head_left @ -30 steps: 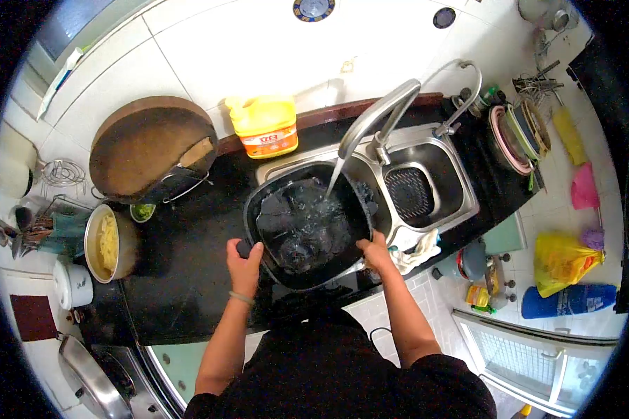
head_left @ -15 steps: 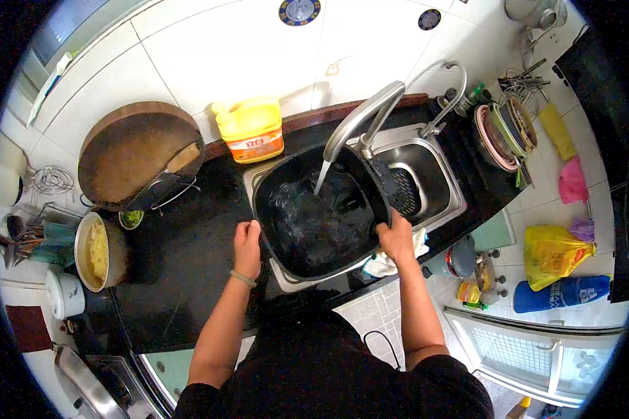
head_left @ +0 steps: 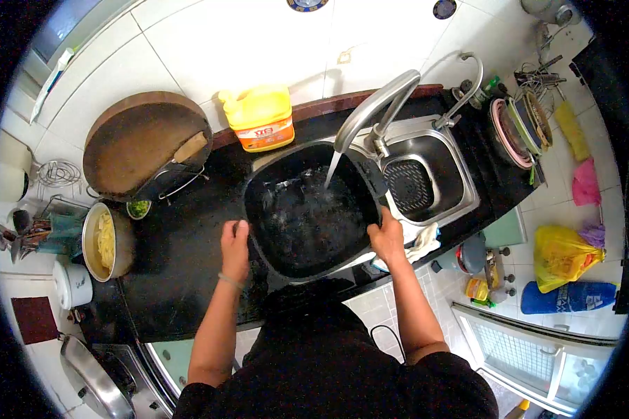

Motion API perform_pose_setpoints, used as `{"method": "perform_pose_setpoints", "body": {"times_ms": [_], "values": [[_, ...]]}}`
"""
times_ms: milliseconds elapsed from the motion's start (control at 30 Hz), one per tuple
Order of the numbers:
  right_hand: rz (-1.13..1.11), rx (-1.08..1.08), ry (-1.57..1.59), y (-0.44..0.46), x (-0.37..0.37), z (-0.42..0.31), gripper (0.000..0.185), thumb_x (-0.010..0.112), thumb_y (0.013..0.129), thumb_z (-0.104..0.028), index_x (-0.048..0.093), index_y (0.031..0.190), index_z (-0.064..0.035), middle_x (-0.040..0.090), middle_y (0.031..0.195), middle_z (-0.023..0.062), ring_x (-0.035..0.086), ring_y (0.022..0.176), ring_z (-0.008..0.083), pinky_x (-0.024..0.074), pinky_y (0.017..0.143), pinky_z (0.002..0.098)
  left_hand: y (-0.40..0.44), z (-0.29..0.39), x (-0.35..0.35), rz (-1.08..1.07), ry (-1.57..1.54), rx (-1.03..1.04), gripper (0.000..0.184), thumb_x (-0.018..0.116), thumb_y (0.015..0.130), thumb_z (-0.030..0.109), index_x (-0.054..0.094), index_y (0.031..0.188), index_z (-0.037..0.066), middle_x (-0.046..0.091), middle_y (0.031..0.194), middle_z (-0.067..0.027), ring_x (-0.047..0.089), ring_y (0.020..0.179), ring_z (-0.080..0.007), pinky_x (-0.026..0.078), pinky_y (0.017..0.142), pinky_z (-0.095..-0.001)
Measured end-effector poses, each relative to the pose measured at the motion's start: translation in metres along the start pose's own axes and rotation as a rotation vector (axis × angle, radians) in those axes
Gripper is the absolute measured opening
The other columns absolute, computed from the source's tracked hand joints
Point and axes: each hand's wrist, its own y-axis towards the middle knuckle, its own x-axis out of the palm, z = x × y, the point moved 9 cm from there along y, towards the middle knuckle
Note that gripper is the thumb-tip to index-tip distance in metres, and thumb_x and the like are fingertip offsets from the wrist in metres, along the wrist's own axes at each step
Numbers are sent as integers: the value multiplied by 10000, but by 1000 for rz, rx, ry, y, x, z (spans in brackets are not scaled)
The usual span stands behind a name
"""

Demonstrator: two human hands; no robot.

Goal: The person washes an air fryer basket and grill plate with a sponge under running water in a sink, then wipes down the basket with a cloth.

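Observation:
A large black square basin (head_left: pixel 307 230) sits over the left side of the sink, with shallow water in it. Water streams from the metal faucet (head_left: pixel 374 112) into the basin. My left hand (head_left: pixel 235 248) is closed at the basin's left rim, its fingertips partly hidden. On the right side, my right hand (head_left: pixel 387 239) grips the rim with the thumb on top. A white cloth (head_left: pixel 421 244) lies at the counter edge just beyond my right hand.
Right of the basin is the sink's steel bowl (head_left: pixel 444 164) with a black drain mat. A yellow detergent jug (head_left: pixel 258 122) stands behind. To the left are a wooden board (head_left: pixel 136 146), a pot of yellow food (head_left: pixel 122 244) and a small green-filled bowl (head_left: pixel 138 209). Plates (head_left: pixel 514 136) stand at right.
Both hands and the basin have shifted left relative to the sink, uncovering more of the right bowl. The basin's tilt looks changed, and the water still runs.

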Motion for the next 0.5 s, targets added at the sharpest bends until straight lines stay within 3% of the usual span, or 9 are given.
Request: {"method": "perform_pose_setpoints", "body": {"times_ms": [100,200,233,267,333,367,433,467,500], "values": [[42,-28,54,-3,-17,8,492,505,692,-106,467,1174,-17,593,935,275,565,877,441,445,778,453,-9,5,19,-79,-121,-107,226,511,894,243,523,955,26,512,870,2,454,791,-97,393,719,-250],[27,-22,47,-20,1,50,511,499,690,-105,451,1191,-17,586,974,269,554,920,434,437,805,437,-13,6,8,-141,-195,-74,260,477,909,271,525,970,23,520,916,-10,460,836,-108,394,754,-264],[-93,193,138,-27,10,55,526,507,626,-6,468,1141,91,600,1012,172,545,974,272,403,860,292,-18,29,1,-125,-209,12,300,449,921,292,533,1006,17,531,952,-27,467,888,-116,384,811,-269],[-93,196,143,-30,11,49,526,507,626,-6,468,1141,91,600,1012,172,545,974,272,403,860,292,-12,7,-8,-172,-259,-83,367,425,930,295,504,1145,8,526,1098,-72,460,1027,-145,352,914,-282],[-305,367,477,-44,36,51,497,501,627,13,489,1118,88,591,989,141,549,898,243,417,819,284,-1,-16,-22,-169,-339,-175,496,360,950,380,393,1302,33,496,1206,-65,477,1059,-161,386,919,-291],[-330,335,520,-44,50,65,452,485,639,31,515,1089,73,585,951,117,548,816,220,437,754,288,-1,-19,-24,-179,-330,-172,496,360,950,380,393,1302,33,496,1206,-65,477,1059,-161,386,919,-291],[-345,450,634,-54,58,64,437,478,643,36,520,1077,67,585,947,121,549,808,217,442,739,293,-4,4,-14,-323,206,125,573,334,950,417,281,1369,30,411,1306,-93,447,1134,-192,361,968,-313],[-368,561,739,-63,66,64,422,472,646,41,524,1064,61,585,942,125,550,799,214,448,723,298,-9,4,-11,-335,216,128,573,334,950,417,281,1369,30,411,1306,-93,447,1134,-192,361,968,-313],[-400,630,810,-71,65,53,401,472,674,-2,533,1070,7,592,839,110,566,703,244,487,579,366,-16,0,-5,-350,-9,52,598,387,926,401,239,1388,52,328,1366,-101,366,1208,-229,303,1006,-334]]}}
